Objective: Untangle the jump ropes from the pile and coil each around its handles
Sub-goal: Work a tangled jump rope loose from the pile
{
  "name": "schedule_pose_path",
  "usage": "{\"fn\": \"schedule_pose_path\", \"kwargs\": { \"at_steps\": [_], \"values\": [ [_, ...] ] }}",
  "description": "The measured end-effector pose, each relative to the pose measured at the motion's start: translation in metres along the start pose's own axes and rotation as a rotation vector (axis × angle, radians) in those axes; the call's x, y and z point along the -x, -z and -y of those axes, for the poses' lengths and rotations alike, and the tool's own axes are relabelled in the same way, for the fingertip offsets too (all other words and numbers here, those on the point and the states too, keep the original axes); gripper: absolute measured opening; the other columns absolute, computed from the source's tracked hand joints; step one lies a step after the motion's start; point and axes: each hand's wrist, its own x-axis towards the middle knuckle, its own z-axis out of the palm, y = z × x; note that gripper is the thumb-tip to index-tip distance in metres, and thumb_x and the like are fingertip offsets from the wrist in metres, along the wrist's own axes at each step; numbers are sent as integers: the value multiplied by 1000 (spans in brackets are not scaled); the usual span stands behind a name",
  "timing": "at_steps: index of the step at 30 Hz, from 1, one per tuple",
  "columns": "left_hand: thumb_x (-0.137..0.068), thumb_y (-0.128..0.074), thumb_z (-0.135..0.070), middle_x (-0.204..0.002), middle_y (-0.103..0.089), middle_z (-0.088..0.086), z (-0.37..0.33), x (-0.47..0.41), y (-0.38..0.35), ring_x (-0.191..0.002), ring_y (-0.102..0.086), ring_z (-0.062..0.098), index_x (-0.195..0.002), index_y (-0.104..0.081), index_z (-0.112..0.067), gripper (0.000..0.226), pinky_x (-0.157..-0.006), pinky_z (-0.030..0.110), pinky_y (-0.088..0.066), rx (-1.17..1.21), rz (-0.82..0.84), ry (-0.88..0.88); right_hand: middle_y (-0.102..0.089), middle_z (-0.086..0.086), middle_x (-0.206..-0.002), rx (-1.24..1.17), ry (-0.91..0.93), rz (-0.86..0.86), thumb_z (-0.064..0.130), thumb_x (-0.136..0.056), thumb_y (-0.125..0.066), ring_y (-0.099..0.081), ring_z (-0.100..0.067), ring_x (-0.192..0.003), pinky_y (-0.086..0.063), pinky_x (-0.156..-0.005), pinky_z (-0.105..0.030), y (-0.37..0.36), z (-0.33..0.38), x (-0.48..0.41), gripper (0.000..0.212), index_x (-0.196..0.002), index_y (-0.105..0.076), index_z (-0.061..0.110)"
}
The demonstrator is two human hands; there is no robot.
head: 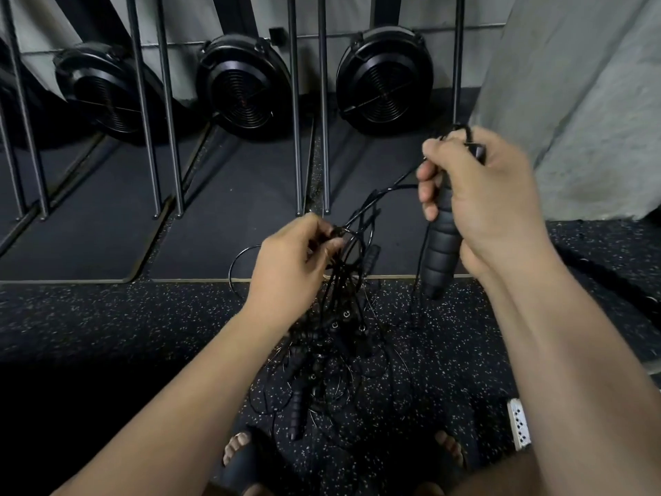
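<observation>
Right hand (490, 195) grips one handle (440, 245), left hand (293, 263) pinches tangled cord (357, 223) above the pile (322, 370): untangling, I'd say; next needs loops teased free.

Matt ribbed foam-like handle (439, 245), glossy thin cords (352, 241) (speckled rubbery floor (107, 323)).
</observation>
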Motion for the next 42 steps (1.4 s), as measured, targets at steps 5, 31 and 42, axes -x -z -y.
{"fn": "schedule_pose_path", "kwargs": {
  "at_steps": [5,31,42],
  "values": [
    [-97,-78,-33,-75,-57,-13,6,-4,9,-71,-57,9,-92,-61,-20,22,-60,24,-43,-70,17,-13,-68,-5,-72,34,17,-111,11,-99,-67,-60,-18,-57,-43,-47,-30,1,-6,0,15,-85,-64,14],
    [-100,-52,-67,-94,-58,-5,60,-17,41,-104,-54,32,-92,-73,-24,48,-95,55,-51,-411,205,306,-72,-3,-75,59,38,-45,15,-103,-68,-70,-19,-65,-48,-49,-31,-17,-10,0,11,-93,-64,12],
    [-94,-73,-55,-79,-72,-11,-11,28,-13,-68,-66,0,-94,-64,-29,28,-60,21,-50,-15,382,260,-70,-5,-73,54,-61,138,11,-103,-68,-69,-21,-65,-46,-49,-30,-28,-16,5,15,-89,-62,9]
  ]
}}
